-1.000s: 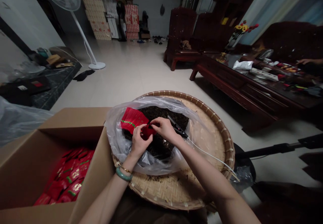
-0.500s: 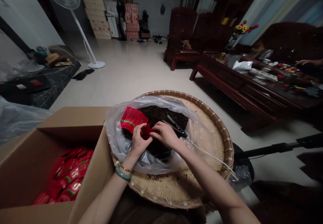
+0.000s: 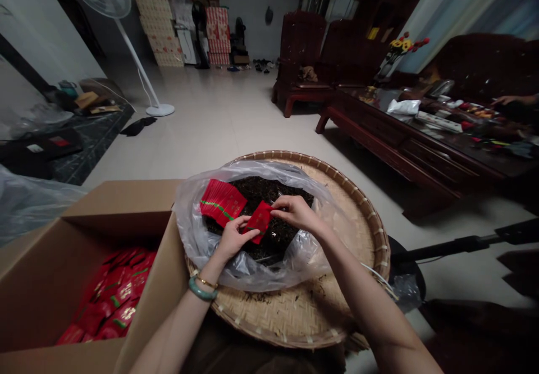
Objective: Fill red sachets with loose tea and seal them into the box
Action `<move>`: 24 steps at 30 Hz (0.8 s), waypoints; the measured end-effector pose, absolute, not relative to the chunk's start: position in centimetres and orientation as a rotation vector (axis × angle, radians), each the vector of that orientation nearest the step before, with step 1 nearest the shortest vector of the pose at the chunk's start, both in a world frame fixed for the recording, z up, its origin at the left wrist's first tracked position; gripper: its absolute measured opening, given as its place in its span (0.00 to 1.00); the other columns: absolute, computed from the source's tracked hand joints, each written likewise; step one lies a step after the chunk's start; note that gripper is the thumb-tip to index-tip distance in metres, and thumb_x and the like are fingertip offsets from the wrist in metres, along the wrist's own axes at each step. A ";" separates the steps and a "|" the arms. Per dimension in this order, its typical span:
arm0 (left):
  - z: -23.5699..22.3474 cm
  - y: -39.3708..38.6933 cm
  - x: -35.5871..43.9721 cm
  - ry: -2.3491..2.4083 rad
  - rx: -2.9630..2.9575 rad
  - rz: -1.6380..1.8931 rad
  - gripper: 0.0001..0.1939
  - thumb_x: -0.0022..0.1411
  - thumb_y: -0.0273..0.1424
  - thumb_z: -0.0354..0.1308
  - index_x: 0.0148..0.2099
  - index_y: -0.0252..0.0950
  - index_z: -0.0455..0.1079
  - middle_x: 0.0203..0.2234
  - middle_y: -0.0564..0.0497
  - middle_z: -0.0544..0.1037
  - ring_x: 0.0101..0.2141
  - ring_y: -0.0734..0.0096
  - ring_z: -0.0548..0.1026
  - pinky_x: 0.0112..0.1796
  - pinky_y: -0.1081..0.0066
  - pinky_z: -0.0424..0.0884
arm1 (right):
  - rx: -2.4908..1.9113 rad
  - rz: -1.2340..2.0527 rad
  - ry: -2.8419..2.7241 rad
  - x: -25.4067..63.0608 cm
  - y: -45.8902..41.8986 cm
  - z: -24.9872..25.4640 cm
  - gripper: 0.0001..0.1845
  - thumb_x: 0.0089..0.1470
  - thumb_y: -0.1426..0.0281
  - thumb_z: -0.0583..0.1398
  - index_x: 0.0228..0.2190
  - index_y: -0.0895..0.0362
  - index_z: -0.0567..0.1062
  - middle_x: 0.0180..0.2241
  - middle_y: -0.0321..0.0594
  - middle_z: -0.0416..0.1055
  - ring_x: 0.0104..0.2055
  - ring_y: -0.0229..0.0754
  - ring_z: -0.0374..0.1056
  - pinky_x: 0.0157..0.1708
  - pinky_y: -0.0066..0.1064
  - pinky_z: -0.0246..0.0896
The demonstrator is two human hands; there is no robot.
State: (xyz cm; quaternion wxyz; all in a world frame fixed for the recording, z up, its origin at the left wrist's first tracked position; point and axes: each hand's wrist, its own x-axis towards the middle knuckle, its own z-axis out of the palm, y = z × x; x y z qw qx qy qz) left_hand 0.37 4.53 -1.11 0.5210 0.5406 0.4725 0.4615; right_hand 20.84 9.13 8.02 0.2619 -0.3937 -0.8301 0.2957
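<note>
My left hand (image 3: 233, 238) pinches the lower left end of a small red packet (image 3: 258, 222), thumb on top. The packet lies slanted over dark loose leaves (image 3: 269, 187), which look like tea, in a clear plastic bag (image 3: 189, 250). At the packet's upper right end, the fingers of my right hand (image 3: 293, 212) are closed on its edge. Just left of it, a fanned row of red packets (image 3: 221, 201) with a green stripe rests on the leaves. A bit of a tool's metal shows behind my right hand; the rest is hidden.
The bag sits on a round woven bamboo tray (image 3: 295, 320). An open cardboard box (image 3: 155, 295) with many red packets (image 3: 122, 290) stands at the left. A white cord (image 3: 377, 276) crosses the tray's right rim. A dark wooden table (image 3: 379, 132) is beyond.
The packet, held open between both hands before, now lies flatter and stretched between them. My right hand has moved right and up, covering the black tool that showed there.
</note>
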 end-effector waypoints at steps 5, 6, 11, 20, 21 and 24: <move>-0.3 4.2 0.6 1.094 1.370 1.041 0.23 0.43 0.31 0.68 0.43 0.32 0.71 0.35 0.47 0.80 0.35 0.63 0.78 0.39 0.64 0.73 | -0.902 0.756 -2.410 20.0 8.4 8.4 0.04 0.50 0.75 0.62 0.30 0.57 0.78 0.29 0.39 0.74 0.31 0.37 0.69 0.31 0.26 0.60; -0.2 4.1 0.6 1.117 1.410 1.031 0.20 0.43 0.31 0.68 0.40 0.32 0.73 0.33 0.47 0.80 0.34 0.63 0.78 0.38 0.65 0.73 | -0.878 0.745 -2.435 19.7 8.1 8.6 0.05 0.49 0.76 0.61 0.30 0.57 0.78 0.29 0.39 0.74 0.31 0.37 0.69 0.31 0.26 0.60; -0.6 4.0 0.6 1.203 1.559 1.035 0.15 0.45 0.32 0.66 0.38 0.33 0.75 0.31 0.50 0.80 0.33 0.64 0.77 0.38 0.66 0.73 | -0.848 0.740 -2.367 19.9 7.0 10.4 0.07 0.52 0.74 0.59 0.30 0.55 0.78 0.30 0.39 0.74 0.32 0.38 0.70 0.32 0.27 0.62; -1.1 4.1 0.3 1.191 1.678 1.227 0.13 0.51 0.32 0.64 0.40 0.37 0.75 0.34 0.48 0.80 0.35 0.65 0.77 0.40 0.65 0.72 | -0.912 0.575 -2.402 20.7 5.5 11.7 0.13 0.49 0.67 0.64 0.39 0.54 0.76 0.39 0.43 0.72 0.43 0.44 0.66 0.44 0.36 0.62; -1.1 4.0 0.3 1.191 1.688 1.234 0.12 0.50 0.32 0.64 0.40 0.37 0.75 0.35 0.48 0.80 0.36 0.64 0.77 0.41 0.65 0.72 | -0.900 0.585 -2.408 20.3 5.4 11.1 0.16 0.49 0.67 0.64 0.41 0.55 0.75 0.40 0.44 0.71 0.43 0.44 0.66 0.43 0.35 0.63; -0.8 3.9 0.4 1.209 1.668 1.208 0.14 0.50 0.33 0.64 0.40 0.36 0.74 0.34 0.48 0.80 0.35 0.64 0.77 0.40 0.65 0.72 | -0.942 0.646 -2.366 19.0 5.4 9.0 0.09 0.52 0.70 0.61 0.37 0.55 0.76 0.35 0.42 0.71 0.36 0.40 0.68 0.35 0.30 0.64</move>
